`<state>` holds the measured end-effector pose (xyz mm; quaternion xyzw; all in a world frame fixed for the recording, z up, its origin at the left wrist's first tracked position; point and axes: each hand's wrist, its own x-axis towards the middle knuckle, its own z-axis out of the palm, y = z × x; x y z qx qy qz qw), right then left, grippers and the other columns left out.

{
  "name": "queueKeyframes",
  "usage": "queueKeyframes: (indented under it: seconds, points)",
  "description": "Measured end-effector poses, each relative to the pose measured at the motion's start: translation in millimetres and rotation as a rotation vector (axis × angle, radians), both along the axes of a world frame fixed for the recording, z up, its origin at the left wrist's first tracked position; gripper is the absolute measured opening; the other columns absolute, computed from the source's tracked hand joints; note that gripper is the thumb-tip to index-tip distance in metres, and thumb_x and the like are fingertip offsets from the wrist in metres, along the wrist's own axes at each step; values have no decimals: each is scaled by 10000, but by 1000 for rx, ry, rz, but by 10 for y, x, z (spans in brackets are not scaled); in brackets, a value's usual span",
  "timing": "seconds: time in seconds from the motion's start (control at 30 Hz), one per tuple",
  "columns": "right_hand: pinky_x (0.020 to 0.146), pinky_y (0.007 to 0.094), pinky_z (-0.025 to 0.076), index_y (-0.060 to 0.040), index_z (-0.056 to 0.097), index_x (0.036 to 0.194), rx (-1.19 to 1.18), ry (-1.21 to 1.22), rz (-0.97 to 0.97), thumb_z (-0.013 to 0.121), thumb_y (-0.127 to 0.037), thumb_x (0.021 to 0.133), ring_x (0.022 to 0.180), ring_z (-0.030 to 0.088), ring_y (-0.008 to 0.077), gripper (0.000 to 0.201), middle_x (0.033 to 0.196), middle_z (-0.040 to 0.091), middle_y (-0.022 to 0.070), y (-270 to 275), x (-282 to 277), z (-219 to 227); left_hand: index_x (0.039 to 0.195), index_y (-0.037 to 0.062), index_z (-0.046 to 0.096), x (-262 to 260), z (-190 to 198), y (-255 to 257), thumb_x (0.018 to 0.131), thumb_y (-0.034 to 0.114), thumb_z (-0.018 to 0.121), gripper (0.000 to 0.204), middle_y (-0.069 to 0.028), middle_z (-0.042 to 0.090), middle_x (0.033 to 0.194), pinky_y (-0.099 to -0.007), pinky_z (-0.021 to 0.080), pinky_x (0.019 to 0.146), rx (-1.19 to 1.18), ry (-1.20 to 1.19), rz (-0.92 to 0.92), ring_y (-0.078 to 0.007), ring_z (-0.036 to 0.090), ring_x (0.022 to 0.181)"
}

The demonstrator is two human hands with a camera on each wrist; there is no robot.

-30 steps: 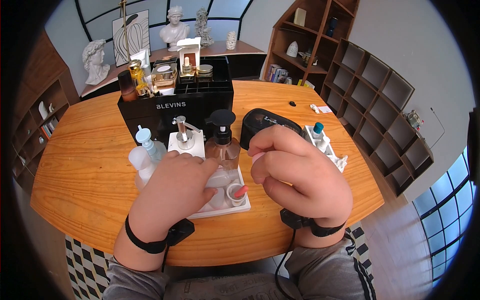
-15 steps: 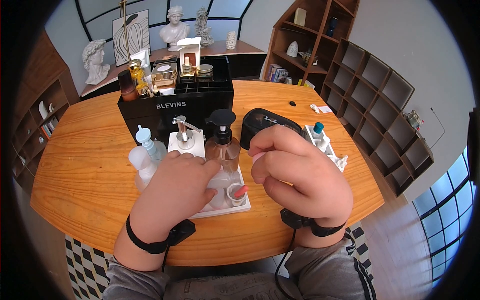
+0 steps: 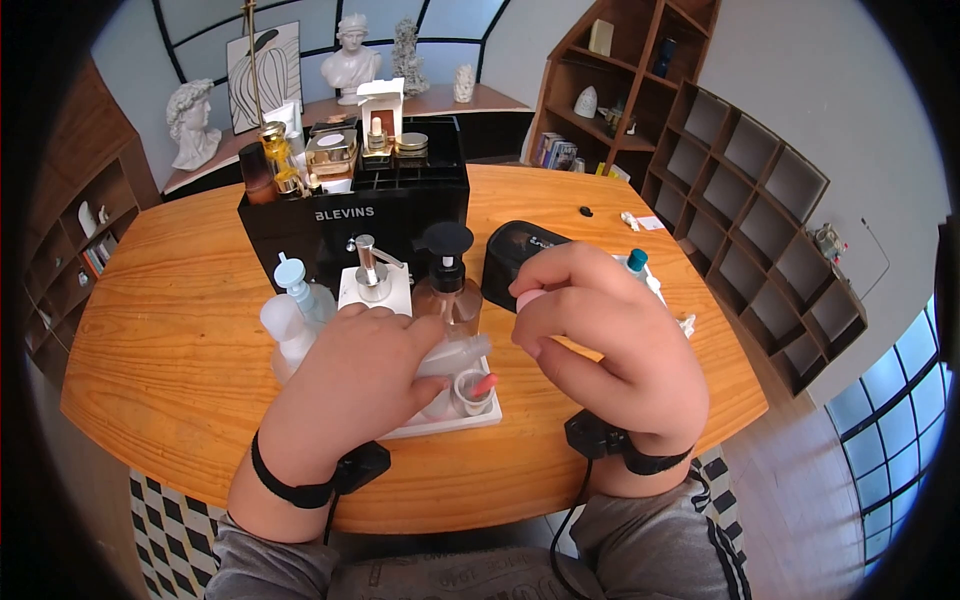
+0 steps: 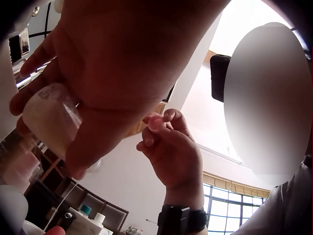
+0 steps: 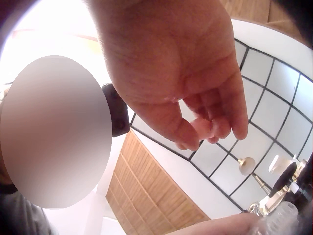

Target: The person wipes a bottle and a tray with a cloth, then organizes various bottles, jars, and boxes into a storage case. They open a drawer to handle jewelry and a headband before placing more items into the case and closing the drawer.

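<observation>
My left hand (image 3: 360,365) grips a small translucent bottle (image 4: 51,120), tilted with its neck toward the right, over a white tray (image 3: 435,427). To the right, my right hand (image 3: 615,335) pinches a small pink piece (image 5: 203,128) between thumb and fingertips, apart from the bottle; the fingers hide most of it. Below the bottle, a clear cup (image 3: 468,400) with a pink stick-like thing (image 3: 485,385) in it stands at the tray's front right corner. Behind the left hand are a brown pump bottle (image 3: 447,303) with a black head and a silver-topped dispenser (image 3: 372,284).
A blue-topped pump bottle (image 3: 311,298) and a white bottle (image 3: 285,325) stand left of the left hand. Behind is a black organizer (image 3: 350,235) full of cosmetics. A black case (image 3: 515,255) and a teal-capped bottle (image 3: 637,260) are beyond the right hand.
My right hand has shifted slightly right with the pink piece, its fingers a little less bunched. The bottle in my left hand now points more to the right, its neck higher.
</observation>
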<state>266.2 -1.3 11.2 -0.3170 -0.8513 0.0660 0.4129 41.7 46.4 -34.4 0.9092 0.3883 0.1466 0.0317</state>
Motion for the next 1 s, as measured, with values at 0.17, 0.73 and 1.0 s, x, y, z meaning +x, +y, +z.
queueKeyframes:
  seconds: [0.17, 0.73, 1.0]
  points:
    - [751, 345, 501, -26, 611, 1021, -12, 158, -35, 647, 30, 820, 866, 614, 320, 211, 966, 600, 141, -3, -7, -3, 1025, 55, 630, 18, 76, -40, 762, 211, 778, 340, -146, 676, 923, -409, 482, 763, -27, -358, -7, -351, 639, 876]
    - [580, 339, 480, -47, 639, 933, -150, 97, -96, 730, -144, 842, 652, 602, 290, 161, 725, 600, 100, -34, -114, -35, 1096, 86, 626, -82, 223, -199, 816, 299, 746, 371, -117, 658, 859, -421, 476, 715, 9, -514, -246, -329, 638, 805]
    - [570, 424, 467, -49, 584, 776, -133, -64, -252, 643, -351, 914, 642, 599, 365, 338, 650, 589, 156, 108, -68, -110, 1094, 66, 629, -28, 174, -229, 809, 308, 743, 391, -123, 666, 859, -425, 483, 720, 52, -456, -251, -335, 643, 791]
